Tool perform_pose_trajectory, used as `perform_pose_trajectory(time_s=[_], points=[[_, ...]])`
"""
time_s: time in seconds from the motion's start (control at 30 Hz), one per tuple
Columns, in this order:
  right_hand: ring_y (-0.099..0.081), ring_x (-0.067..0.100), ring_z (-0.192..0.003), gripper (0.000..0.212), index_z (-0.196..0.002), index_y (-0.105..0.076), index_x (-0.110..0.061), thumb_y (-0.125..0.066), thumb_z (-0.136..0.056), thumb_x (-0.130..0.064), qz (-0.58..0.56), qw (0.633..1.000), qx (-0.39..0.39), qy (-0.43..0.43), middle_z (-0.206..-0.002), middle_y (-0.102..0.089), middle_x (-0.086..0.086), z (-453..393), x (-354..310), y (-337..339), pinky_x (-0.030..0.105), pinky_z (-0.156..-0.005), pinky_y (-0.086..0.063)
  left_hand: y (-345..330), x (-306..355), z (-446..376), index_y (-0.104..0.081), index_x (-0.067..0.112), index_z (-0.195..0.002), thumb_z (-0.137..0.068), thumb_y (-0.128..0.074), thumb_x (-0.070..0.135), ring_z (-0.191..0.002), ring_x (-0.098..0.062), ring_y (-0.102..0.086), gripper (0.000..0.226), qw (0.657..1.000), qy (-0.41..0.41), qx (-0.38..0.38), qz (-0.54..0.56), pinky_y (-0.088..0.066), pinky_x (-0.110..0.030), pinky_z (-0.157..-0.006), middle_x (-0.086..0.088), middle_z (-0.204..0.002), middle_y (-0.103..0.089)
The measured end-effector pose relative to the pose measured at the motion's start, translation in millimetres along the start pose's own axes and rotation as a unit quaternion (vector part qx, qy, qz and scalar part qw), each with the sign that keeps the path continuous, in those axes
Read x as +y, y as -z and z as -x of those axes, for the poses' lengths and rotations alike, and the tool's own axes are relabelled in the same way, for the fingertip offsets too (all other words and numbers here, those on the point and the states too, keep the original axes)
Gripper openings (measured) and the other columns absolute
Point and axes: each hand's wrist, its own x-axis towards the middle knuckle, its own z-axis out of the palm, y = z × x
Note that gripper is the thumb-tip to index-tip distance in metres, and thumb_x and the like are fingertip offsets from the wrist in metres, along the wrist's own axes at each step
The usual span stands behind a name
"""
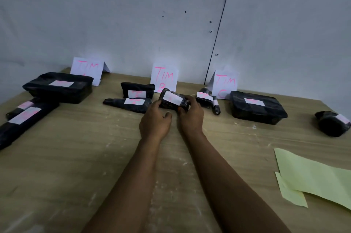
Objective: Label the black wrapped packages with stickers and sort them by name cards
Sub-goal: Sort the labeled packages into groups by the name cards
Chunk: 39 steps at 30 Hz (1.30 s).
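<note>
A small black wrapped package with a white sticker lies in front of the middle name card "TIM B". My right hand grips its right end. My left hand touches its left end with curled fingers. Two stickered packages lie just left of it. The "TIM A" card stands at the back left with a large package and two long ones. By the "TIM C" card lie a boxy package and two small ones.
One stickered package lies alone at the far right of the wooden table. Yellow-green backing sheets lie at the right front. A grey wall rises right behind the cards.
</note>
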Motion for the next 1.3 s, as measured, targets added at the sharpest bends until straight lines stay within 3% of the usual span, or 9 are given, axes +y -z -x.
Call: perform_pose_trajectory(time_s=[0.13, 0.87, 1.0, 1.1, 1.3], points=[[-0.059, 0.024, -0.104, 0.046, -0.122, -0.062, -0.017, -0.065, -0.079, -0.002, 0.0, 1.0, 0.009, 0.002, -0.111, -0.063, 0.01, -15, 0, -10, 0.033, -0.093, -0.047, -2, 0, -2, -0.048, 0.03, -0.14, -0.087, -0.061, 0.036, -0.119, -0.022, -0.057, 0.055, 1.0, -0.009, -0.002, -0.007, -0.043, -0.034, -0.094, 0.005, -0.136, -0.057], [-0.066, 0.024, -0.097, 0.049, -0.125, -0.061, -0.02, -0.071, -0.078, -0.01, -0.023, 0.999, -0.04, 0.007, -0.107, -0.069, 0.01, -27, 0, -23, 0.039, -0.088, -0.054, 0, -1, -1, -0.058, 0.035, -0.125, -0.087, -0.062, 0.037, -0.11, -0.018, -0.061, 0.037, 1.0, 0.013, -0.002, -0.007, -0.043, -0.031, -0.088, 0.009, -0.122, -0.065], [-0.061, 0.027, -0.11, 0.068, -0.14, -0.047, -0.015, -0.075, -0.077, -0.013, -0.021, 0.999, -0.043, -0.012, -0.124, -0.062, 0.015, -29, -1, -20, 0.037, -0.095, -0.05, 0, -1, -1, -0.059, 0.035, -0.123, -0.087, -0.063, 0.036, -0.109, -0.018, -0.061, 0.036, 1.0, 0.01, 0.0, -0.005, -0.043, -0.031, -0.087, 0.009, -0.122, -0.064], [-0.057, 0.025, -0.117, 0.07, -0.141, -0.047, -0.016, -0.076, -0.077, -0.016, -0.005, 0.999, -0.049, -0.008, -0.128, -0.06, 0.013, -29, 0, -19, 0.021, -0.092, -0.041, 0, -2, -1, -0.059, 0.036, -0.122, -0.087, -0.063, 0.036, -0.108, -0.018, -0.062, 0.035, 1.0, 0.011, 0.0, -0.002, -0.044, -0.032, -0.087, 0.008, -0.119, -0.066], [-0.063, 0.019, -0.104, 0.063, -0.136, -0.055, -0.025, -0.077, -0.078, -0.017, 0.004, 0.998, -0.064, 0.005, -0.121, -0.063, 0.006, -29, 3, -21, 0.018, -0.083, -0.041, -1, -2, -2, -0.059, 0.033, -0.123, -0.088, -0.064, 0.035, -0.108, -0.017, -0.062, 0.036, 1.0, 0.009, 0.0, -0.007, -0.045, -0.032, -0.088, 0.007, -0.124, -0.064]])
